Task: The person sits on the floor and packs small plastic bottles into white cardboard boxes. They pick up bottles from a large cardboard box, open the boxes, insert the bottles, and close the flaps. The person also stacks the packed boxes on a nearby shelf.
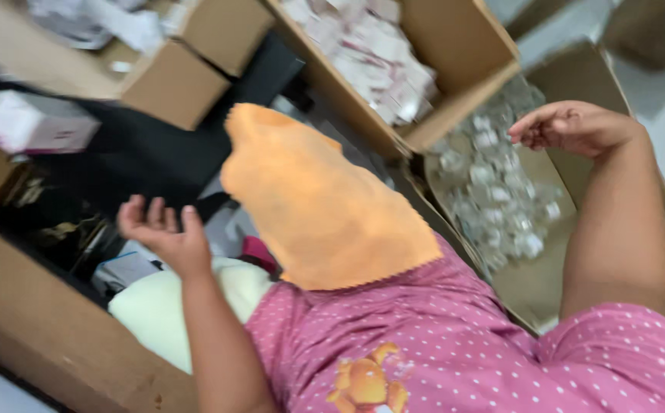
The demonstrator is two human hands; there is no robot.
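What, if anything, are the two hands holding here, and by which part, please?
Nothing is held: the left hand is open and empty, and the right hand hovers empty over the clear packets.

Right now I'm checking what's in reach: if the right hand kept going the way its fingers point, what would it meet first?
Probably the small clear packets in the open carton just beyond the right hand; the blur leaves depth unclear.
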